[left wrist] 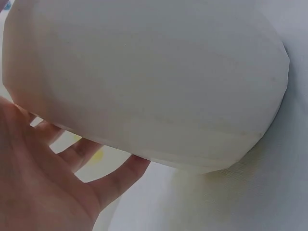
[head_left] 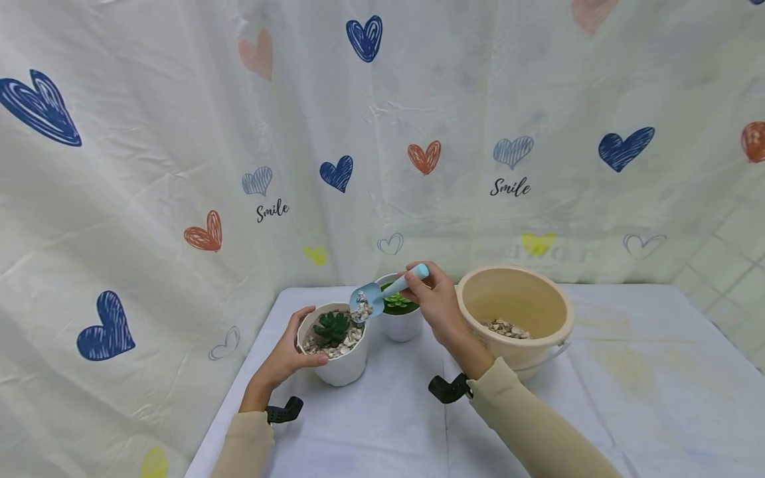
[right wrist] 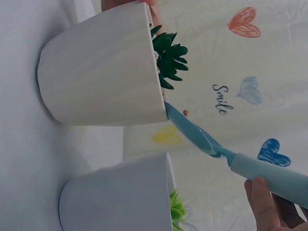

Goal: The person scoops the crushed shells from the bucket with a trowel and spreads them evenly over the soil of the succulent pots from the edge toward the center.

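A white plant pot (head_left: 342, 369) holds a dark green succulent (head_left: 331, 329) bedded in pale pebbles. My left hand (head_left: 288, 355) grips this pot at its left side, thumb at the front of the rim and fingers round the back; in the left wrist view, several fingers lie along the pot's wall. With my right hand (head_left: 437, 307) I hold a light blue hand trowel (right wrist: 192, 134) by its handle. Its blade carries small pebbles and tilts down toward the pot, its tip right at the right side of the rim in the right wrist view.
Just behind the trowel stands a second white pot (head_left: 400, 328) with a light green succulent (right wrist: 177, 209). A large beige bucket (head_left: 475, 295) with a handle sits to the right, pebbles (head_left: 505, 328) on its bottom. Behind the white-covered table (head_left: 394, 411) hangs a heart-patterned curtain (head_left: 382, 119).
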The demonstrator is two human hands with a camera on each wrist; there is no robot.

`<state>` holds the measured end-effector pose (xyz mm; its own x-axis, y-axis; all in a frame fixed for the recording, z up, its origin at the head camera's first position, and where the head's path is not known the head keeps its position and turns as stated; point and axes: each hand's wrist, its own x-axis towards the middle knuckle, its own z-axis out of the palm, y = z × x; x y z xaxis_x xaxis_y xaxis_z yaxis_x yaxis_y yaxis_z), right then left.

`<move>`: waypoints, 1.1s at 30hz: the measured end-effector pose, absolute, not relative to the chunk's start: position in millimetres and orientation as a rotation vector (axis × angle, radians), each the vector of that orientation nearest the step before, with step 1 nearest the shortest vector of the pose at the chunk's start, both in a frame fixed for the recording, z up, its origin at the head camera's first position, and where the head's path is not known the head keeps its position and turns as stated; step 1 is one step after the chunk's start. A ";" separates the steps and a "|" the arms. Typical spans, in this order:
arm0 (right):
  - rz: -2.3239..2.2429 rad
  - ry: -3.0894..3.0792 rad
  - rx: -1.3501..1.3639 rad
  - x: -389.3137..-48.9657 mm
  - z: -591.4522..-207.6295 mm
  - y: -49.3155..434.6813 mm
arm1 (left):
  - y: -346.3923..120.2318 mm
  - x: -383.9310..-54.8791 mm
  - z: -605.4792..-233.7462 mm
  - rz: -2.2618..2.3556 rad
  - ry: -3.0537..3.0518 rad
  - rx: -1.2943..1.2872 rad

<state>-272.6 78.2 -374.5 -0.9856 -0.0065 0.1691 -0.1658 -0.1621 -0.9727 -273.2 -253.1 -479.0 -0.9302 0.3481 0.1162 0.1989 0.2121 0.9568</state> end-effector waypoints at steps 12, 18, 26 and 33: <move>2.233 -1.981 0.316 -270.2 -375.2 79.2 | -256.8 -274.2 -482.5 1.898 2.182 0.610; 2.205 -1.995 0.341 -268.6 -374.3 80.3 | -257.9 -274.4 -485.3 1.901 2.200 0.616; 2.148 -2.011 0.408 -264.8 -371.9 82.3 | -260.3 -275.1 -486.8 1.928 2.165 0.622; 2.117 -2.008 0.458 -261.6 -370.2 81.6 | -258.5 -274.4 -482.7 1.897 2.200 0.581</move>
